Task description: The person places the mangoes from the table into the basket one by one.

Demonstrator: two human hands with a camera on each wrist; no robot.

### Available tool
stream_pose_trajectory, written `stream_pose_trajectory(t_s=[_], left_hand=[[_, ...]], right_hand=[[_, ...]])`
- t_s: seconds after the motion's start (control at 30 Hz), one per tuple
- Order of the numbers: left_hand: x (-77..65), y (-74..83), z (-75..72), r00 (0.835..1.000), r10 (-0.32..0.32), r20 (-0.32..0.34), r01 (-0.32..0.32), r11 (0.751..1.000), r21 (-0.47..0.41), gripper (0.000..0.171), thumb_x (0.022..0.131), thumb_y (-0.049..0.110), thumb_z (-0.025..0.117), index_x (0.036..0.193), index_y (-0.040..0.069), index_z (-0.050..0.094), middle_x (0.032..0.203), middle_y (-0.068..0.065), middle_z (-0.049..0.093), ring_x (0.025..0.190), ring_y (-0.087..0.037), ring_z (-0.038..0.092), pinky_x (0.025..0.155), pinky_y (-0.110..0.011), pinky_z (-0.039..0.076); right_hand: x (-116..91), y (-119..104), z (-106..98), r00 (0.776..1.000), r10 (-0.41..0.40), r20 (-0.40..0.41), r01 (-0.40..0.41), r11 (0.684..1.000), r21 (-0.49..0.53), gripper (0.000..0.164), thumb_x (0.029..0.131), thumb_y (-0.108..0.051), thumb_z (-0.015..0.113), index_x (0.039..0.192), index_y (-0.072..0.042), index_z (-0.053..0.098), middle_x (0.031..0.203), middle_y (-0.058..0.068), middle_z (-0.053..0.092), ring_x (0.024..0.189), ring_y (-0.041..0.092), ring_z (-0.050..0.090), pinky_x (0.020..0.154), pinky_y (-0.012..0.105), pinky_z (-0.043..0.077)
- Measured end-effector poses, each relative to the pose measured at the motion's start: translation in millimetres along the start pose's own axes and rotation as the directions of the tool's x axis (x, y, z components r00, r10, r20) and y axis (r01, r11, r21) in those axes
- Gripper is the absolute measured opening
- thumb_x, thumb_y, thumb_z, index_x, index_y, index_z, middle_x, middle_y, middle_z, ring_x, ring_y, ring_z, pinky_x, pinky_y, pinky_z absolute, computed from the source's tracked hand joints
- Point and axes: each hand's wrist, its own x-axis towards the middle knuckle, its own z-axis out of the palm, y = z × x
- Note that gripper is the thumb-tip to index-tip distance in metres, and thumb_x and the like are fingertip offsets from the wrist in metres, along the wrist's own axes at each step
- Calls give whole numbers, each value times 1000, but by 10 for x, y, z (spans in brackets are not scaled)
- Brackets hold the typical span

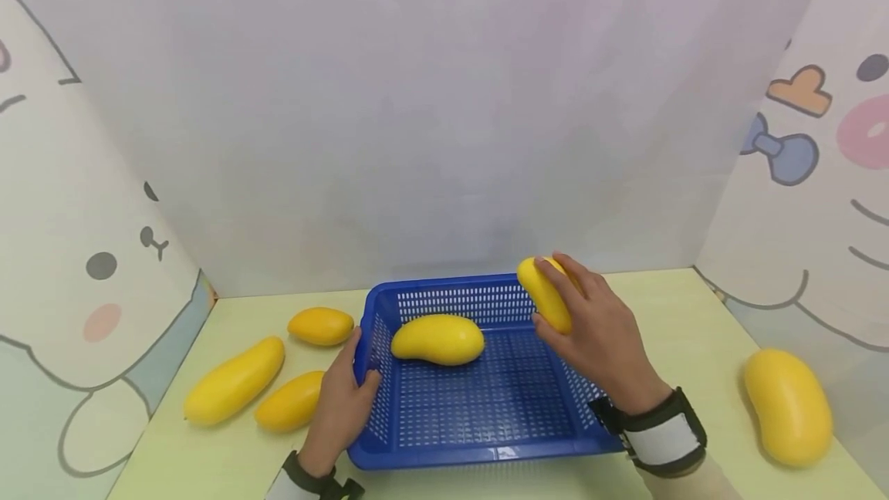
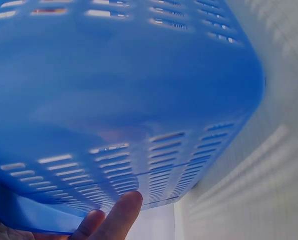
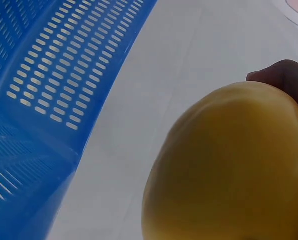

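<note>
A blue plastic basket (image 1: 486,454) with slotted walls stands mid-table. My left hand (image 1: 340,403) grips its left rim, thumb on the inside; in the left wrist view, fingertips (image 2: 124,212) lie along the basket's outer wall (image 2: 114,90). In my right hand (image 1: 597,330) is a yellow mango (image 1: 545,295), held above the basket's right back part. That mango (image 3: 228,165) fills much of the right wrist view, with the basket wall (image 3: 64,60) beside it. Another yellow mango (image 1: 439,339) lies inside the basket, towards its left.
Left of the basket lie three more mangoes: a long one (image 1: 234,380), a small one (image 1: 321,326) and one partly behind my left hand (image 1: 290,401). A large mango (image 1: 788,407) sits at the far right. Pale walls with cartoon prints enclose the light green table (image 1: 160,457).
</note>
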Motion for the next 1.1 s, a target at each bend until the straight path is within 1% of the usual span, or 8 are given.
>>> stream_pose_trajectory(t_s=[0.17, 0.33, 0.57, 0.77, 1.1], left_hand=[[7, -6, 0, 1000, -9, 8, 9, 1000, -4, 66, 90, 13, 51, 147, 6, 19, 150, -16, 25, 132, -31, 29, 103, -49, 30], [8, -14, 4, 1000, -7, 6, 7, 1000, -5, 67, 90, 13, 51, 148, 7, 18, 150, -16, 25, 133, -31, 29, 103, -49, 30], [3, -13, 9, 1000, -5, -5, 5, 1000, -4, 67, 89, 13, 51, 147, 7, 19, 150, -16, 25, 132, -30, 29, 104, -49, 30], [-2, -2, 7, 1000, 3, -6, -3, 1000, -10, 67, 89, 13, 51, 148, 7, 19, 150, -16, 25, 132, -30, 29, 103, -49, 30], [5, -21, 10, 1000, 5, -5, -5, 1000, -8, 67, 89, 13, 51, 148, 7, 19, 150, -15, 25, 132, -30, 30, 103, -49, 30]], right_hand=[[16, 9, 39, 1000, 4, 7, -4, 1000, -1, 76, 75, -33, 68, 144, -26, 35, 141, 10, 40, 98, 28, 51, 64, 38, 54], [46, 7, 78, 1000, 0, 20, 0, 1000, -1, 76, 75, -32, 68, 144, -27, 35, 140, 11, 40, 99, 28, 51, 65, 38, 54], [109, -4, 111, 1000, -15, 21, 15, 1000, 3, 74, 76, -33, 66, 143, -27, 36, 139, 11, 41, 100, 28, 50, 63, 38, 53], [133, -5, 157, 999, -29, 26, 29, 999, 13, 75, 76, -31, 68, 143, -27, 36, 139, 11, 42, 102, 30, 51, 63, 40, 54], [151, 18, 276, 997, -50, 64, 49, 999, 17, 75, 76, -32, 69, 143, -26, 35, 140, 11, 41, 106, 31, 50, 66, 41, 54]])
